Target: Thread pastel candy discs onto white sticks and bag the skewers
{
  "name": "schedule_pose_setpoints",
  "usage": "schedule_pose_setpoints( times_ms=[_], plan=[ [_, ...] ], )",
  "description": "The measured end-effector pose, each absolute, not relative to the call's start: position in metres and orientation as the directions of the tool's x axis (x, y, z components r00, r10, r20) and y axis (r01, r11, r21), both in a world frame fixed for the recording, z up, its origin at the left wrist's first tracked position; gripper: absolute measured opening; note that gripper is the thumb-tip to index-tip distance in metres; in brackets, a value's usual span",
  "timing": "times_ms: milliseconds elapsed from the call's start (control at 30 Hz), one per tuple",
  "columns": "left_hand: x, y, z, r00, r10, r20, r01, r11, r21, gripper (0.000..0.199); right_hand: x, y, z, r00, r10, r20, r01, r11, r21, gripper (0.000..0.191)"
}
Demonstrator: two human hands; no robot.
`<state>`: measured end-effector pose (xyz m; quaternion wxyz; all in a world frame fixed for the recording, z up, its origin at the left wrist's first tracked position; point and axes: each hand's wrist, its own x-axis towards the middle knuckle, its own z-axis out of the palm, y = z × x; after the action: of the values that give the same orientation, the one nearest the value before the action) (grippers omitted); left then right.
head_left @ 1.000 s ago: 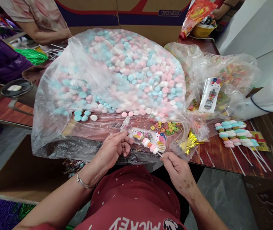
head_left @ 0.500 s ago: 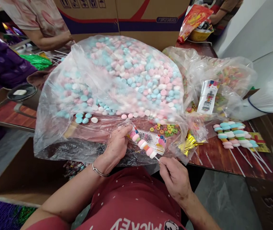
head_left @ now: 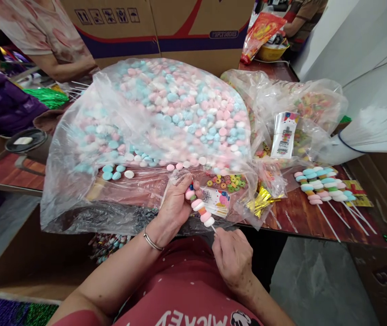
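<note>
Between my hands is a candy skewer [head_left: 201, 209], pink and white sweets with an orange piece threaded on a white stick. My left hand [head_left: 175, 203] is closed round its upper end, where a small dark blue piece shows at the fingertips. Some clear plastic lies by those fingers; whether they grip it too, I cannot tell. My right hand [head_left: 233, 256] pinches the bare lower stick. Just behind the skewer lies a stack of printed cards [head_left: 218, 199], partly covered. Small ring-shaped sweets [head_left: 229, 182] are loose beyond it.
A big clear bag [head_left: 166, 113] of pink, blue and white sweets covers the table's middle. Finished-looking candy skewers [head_left: 322, 184] lie at right, near gold twist ties [head_left: 264, 201]. More cards [head_left: 284, 136] rest on another bag. A person's arm [head_left: 67, 68] is at back left.
My left hand has come up off the card stack and now closes round the skewer's top end. The right hand still pinches the stick. The whole view has shifted slightly.
</note>
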<state>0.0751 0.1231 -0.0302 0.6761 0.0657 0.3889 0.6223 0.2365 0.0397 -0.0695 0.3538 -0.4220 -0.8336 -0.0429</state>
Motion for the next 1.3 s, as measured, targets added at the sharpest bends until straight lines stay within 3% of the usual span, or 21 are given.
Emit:
schedule_pose_setpoints(
  times_ms=[267,400,533,1067,1300],
  plan=[
    [0.085,0.118,-0.035,-0.130,0.926,-0.353,-0.727,0.153,0.669,0.035,0.235,0.037,-0.074,-0.361,0.695,0.622,0.778,0.592,-0.211,0.018],
    [0.089,0.118,-0.041,-0.196,0.929,-0.313,-0.731,0.074,0.678,0.031,0.235,0.037,-0.068,-0.331,0.739,0.586,0.745,0.586,-0.319,0.015],
    [0.092,0.118,-0.045,-0.153,0.926,-0.344,-0.751,0.118,0.650,0.031,0.233,0.038,-0.067,-0.308,0.762,0.570,0.722,0.577,-0.381,0.016],
    [0.097,0.115,-0.049,-0.165,0.914,-0.370,-0.727,0.141,0.672,0.034,0.222,0.049,-0.071,-0.301,0.735,0.608,0.762,0.569,-0.310,0.019],
    [0.072,0.121,-0.024,-0.074,0.960,-0.270,-0.692,0.146,0.707,0.035,0.235,0.050,-0.066,-0.247,0.828,0.503,0.676,0.519,-0.522,0.020]
  ],
)
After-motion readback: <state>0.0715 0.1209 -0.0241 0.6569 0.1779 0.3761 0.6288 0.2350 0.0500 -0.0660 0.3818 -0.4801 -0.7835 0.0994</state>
